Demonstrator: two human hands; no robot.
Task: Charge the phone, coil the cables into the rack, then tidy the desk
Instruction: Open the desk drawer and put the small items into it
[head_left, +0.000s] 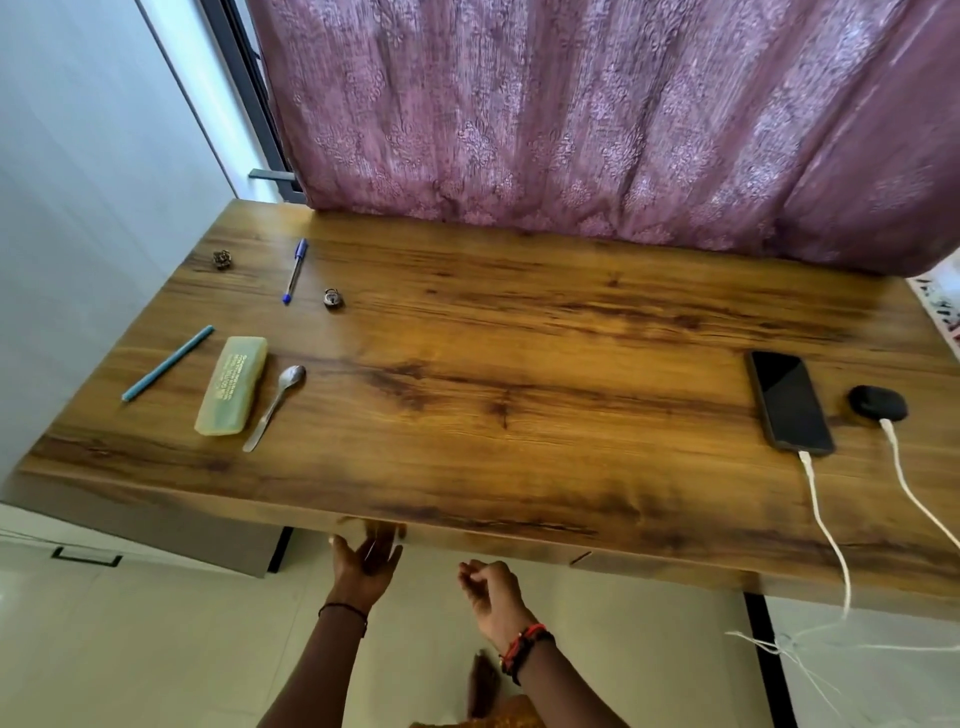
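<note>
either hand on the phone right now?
No: the left hand and right hand are at the near edge of the desk, well apart from the phone on its right side.

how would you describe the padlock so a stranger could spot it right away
On the wooden desk, go to the far left corner below the purple curtain. Just right of the blue pen lies the padlock, small, round and metal, unlike the long pen beside it.
</note>
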